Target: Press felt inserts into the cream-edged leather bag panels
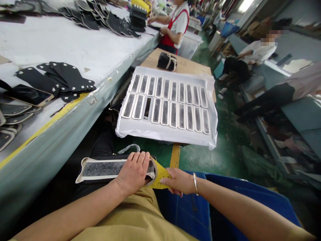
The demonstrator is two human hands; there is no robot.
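Observation:
A long dark grey strip with a cream border (102, 168) lies across my lap, over a black piece. My left hand (134, 172) presses on its right part, fingers together and bent over the far edge. At the strip's right end is a yellow tool with a curved edge (162, 174). My right hand (179, 181), with a bracelet at the wrist, grips this tool between thumb and fingers. The tool's curved edge touches or nearly touches the strip's end; the exact contact is hidden beside my left hand.
Ahead, a white-covered tray (165, 131) holds two rows of grey strips on a cardboard box (198, 68). A worktable (75, 43) with black pieces (72, 78) runs along the left. A blue bin (240, 194) stands at right. A person in a red apron (175, 26) works beyond.

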